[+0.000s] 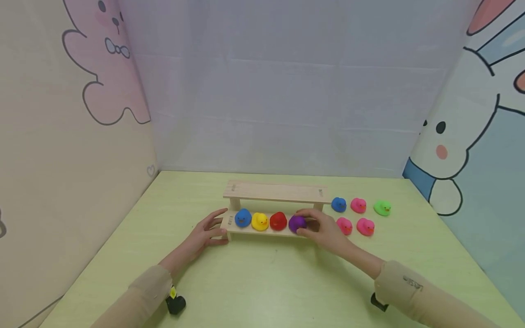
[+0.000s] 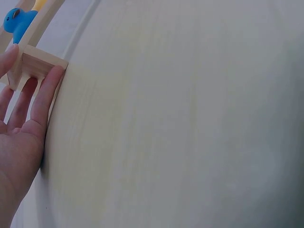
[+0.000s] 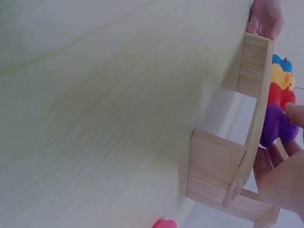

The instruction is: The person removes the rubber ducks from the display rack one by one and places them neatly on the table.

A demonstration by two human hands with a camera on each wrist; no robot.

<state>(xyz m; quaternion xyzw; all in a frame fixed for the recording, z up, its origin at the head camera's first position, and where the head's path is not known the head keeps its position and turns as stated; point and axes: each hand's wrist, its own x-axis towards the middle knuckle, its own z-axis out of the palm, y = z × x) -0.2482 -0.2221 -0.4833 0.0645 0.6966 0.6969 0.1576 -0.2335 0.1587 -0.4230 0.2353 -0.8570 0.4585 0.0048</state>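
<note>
The right hand (image 1: 328,231) pinches the purple duck (image 1: 296,223) on the lower step (image 1: 228,221) of the rack (image 1: 275,191); the left hand (image 1: 202,236), fingers extended, touches its end. Already lined up: blue duck (image 1: 243,218), yellow duck (image 1: 260,222), red duck (image 1: 278,222). Five loose ducks (image 1: 358,206) seem left, on the worktop (image 1: 262,282).

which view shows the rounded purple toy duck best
Right wrist: the rounded purple toy duck appears largest, head and body visible. The head view shows it smaller, partly covered by the right hand; left wrist shows none.
</note>
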